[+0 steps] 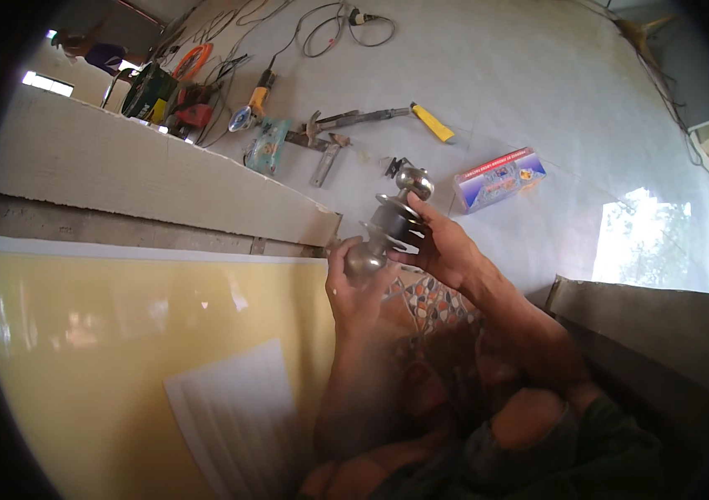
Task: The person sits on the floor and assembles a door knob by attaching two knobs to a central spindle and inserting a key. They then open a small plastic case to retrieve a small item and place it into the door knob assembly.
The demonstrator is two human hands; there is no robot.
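Both my hands hold a metallic doorknob set [391, 218], tilted, with a round knob at each end and disc-shaped plates around a dark middle. My left hand [356, 292] wraps its fingers around the lower knob. My right hand [444, 250] grips the set from the right, fingers on the plates and thumb up near the upper knob. The palms and some fingertips are hidden. Just beyond the upper knob, a small dark metal piece [394, 167] rests on the tiled floor.
A yellow door panel [121, 333] lies left with a white sheet [234, 417]. Beyond are a printed box [500, 179], a yellow-handled tool [432, 123], a hammer [314, 127], a plastic packet [268, 146], an angle grinder [254, 102] and cables [309, 33]. A person [96, 52] is far left.
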